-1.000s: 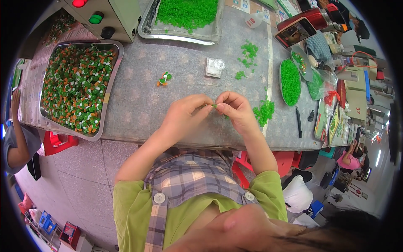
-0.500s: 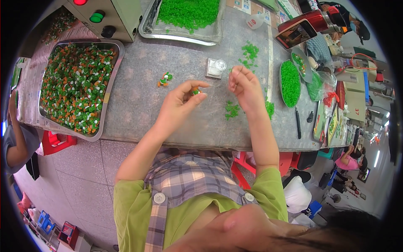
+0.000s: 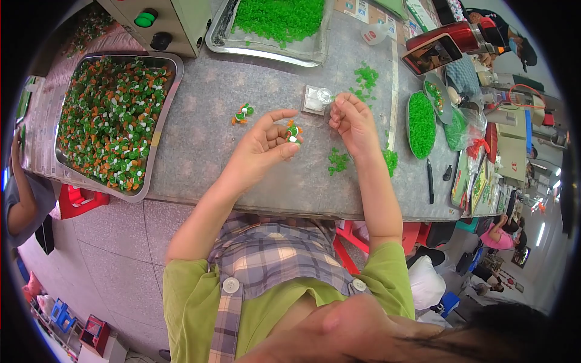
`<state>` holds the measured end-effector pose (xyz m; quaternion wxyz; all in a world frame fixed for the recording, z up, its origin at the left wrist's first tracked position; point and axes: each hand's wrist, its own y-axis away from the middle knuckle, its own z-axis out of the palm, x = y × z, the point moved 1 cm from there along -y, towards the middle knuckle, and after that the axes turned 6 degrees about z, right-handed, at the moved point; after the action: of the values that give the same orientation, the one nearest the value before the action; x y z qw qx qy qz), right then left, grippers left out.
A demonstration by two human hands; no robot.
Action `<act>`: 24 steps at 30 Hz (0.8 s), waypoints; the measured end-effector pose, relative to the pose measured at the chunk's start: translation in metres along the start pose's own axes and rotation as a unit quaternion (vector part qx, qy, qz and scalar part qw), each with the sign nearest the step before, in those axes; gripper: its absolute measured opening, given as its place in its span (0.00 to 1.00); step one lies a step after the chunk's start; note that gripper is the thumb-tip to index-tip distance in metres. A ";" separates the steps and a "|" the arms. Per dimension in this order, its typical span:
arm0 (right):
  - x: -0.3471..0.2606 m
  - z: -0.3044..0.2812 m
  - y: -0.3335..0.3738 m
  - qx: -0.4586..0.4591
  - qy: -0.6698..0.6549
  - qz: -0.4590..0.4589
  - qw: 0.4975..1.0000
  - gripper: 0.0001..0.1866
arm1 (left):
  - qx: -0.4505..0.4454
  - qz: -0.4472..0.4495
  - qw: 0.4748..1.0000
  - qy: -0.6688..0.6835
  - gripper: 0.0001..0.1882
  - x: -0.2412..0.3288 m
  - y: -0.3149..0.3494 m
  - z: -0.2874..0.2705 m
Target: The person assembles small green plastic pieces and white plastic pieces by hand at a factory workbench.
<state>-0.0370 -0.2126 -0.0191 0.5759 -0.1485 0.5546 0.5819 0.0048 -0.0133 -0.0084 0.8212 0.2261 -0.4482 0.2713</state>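
Observation:
My left hand (image 3: 261, 148) pinches a small green, white and orange plastic figure (image 3: 293, 132) between thumb and fingers, above the table. A similar small figure (image 3: 242, 114) lies on the table just beyond that hand. To the right, my right hand (image 3: 354, 126) is closed in a pinch, its fingertips close beside a small clear round dish (image 3: 324, 96). Whatever is between those fingertips is too small to make out. The dish rests on a white square block (image 3: 313, 103). Loose bits of green plastic (image 3: 337, 161) lie near my right wrist, and more green pieces (image 3: 366, 77) lie beyond the hand.
At left stands a metal tray (image 3: 158, 130) heaped with similar figures. Another metal tray (image 3: 266, 55) at the back holds green pieces. On the right are a bowl of green pieces (image 3: 421, 124), a black pen-like tool (image 3: 430, 181) and a phone (image 3: 432, 54). A control box (image 3: 181, 24) stands back left.
My left hand has opened out somewhat and turned, so the figure in its fingertips shows more fully. My right hand stays pinched, now close by the clear dish. The view has shifted slightly.

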 end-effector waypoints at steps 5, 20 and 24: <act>0.001 -0.002 0.005 -0.023 0.008 -0.024 0.999 0.04 | -0.001 -0.001 0.999 0.032 0.25 -0.006 0.000 -0.001; 0.010 0.032 0.054 -0.134 0.076 -0.010 0.988 0.05 | 0.008 0.003 1.000 0.024 0.25 -0.005 0.001 0.009; 0.010 0.033 0.057 -0.127 0.090 -0.026 0.988 0.04 | 0.016 0.010 1.000 0.009 0.25 -0.004 0.002 0.012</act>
<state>-0.0724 -0.1641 0.0110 0.5152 -0.2860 0.5217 0.6170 -0.0055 -0.0199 -0.0056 0.8186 0.2326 -0.4386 0.2890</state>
